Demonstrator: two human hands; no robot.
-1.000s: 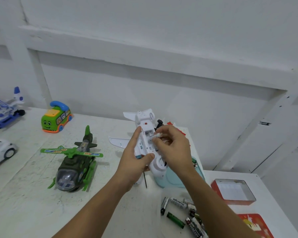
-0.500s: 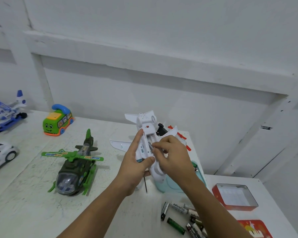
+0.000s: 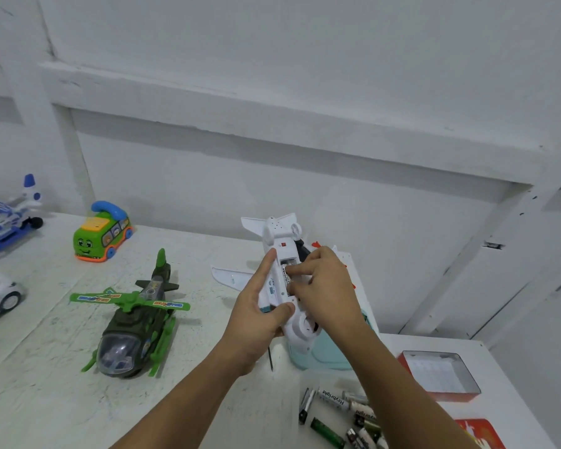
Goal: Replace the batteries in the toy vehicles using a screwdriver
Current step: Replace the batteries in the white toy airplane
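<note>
Holding the white toy plane (image 3: 272, 236) belly-up off the desk (image 3: 46, 400), the left hand (image 3: 256, 322) had its grip wrapped round the fuselage: thumb across the near underside, index finger laid straight along the left flank, prob. to brace it vs the push from the other side. Tail pointed far, nose near & down, so the open battery bay (image 3: 289, 261) faced the camera & fingers could get in w/o fumbling. The right hand (image 3: 327, 286) had its grip curled tight, fingertips & thumb pinching a battery (image 3: 285, 276) that sat lengthwise at the left edge of the bay. Whether it was fully seated I couldn't tell, b/c the fingers covered most of it. My read: the step in hand was seating a cell, w/ cover & screw yet to go on; no cover was visible. A thin dark shaft (image 3: 270, 358), prob. the screwdriver, showed just below the left hand; lying on the desk or tucked in the palm, can't say. Near right lay loose batteries (image 3: 334, 409), close by the right forearm, i.e. within easy reach, w/ an open red tin (image 3: 450, 396) just right of them. A pale teal object (image 3: 331, 359) sat behind the plane's nose. Other toys stood left: green helicopter (image 3: 133, 328) nearest, green bus (image 3: 102, 233) farther, blue-and-white plane (image 3: 4, 218) & white car (image 3: 0, 293) at the left edge, all well apart from the work.
</note>
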